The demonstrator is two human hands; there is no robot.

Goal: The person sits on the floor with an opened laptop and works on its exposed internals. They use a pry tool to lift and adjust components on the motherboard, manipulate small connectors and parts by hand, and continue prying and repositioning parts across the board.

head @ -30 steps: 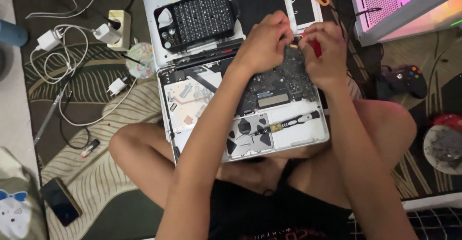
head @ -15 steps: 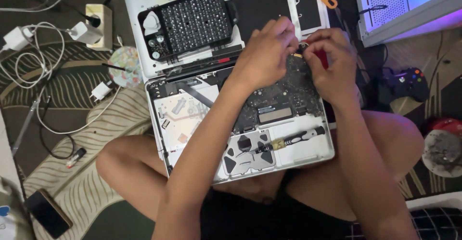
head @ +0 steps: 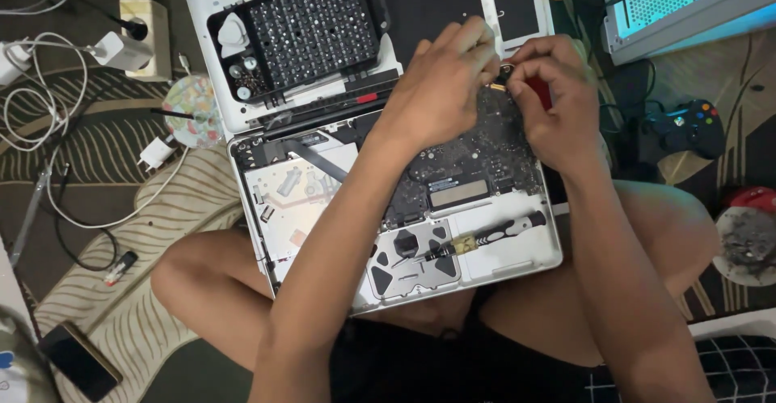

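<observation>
A person sitting cross-legged works over an opened laptop resting on the lap. The left hand and right hand meet at the far right corner of the dark logic board, fingers pinched tight on a small brass-tipped part; the right hand also holds something red. The part looks tiny, light and fragile, best gripped by fingertips. A screwdriver lies near the trackpad underside.

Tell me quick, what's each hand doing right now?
Left hand: fingers curled, pinching at the opened laptop's circuit board; contents hidden.
Right hand: closed on a red-handled tool.
</observation>
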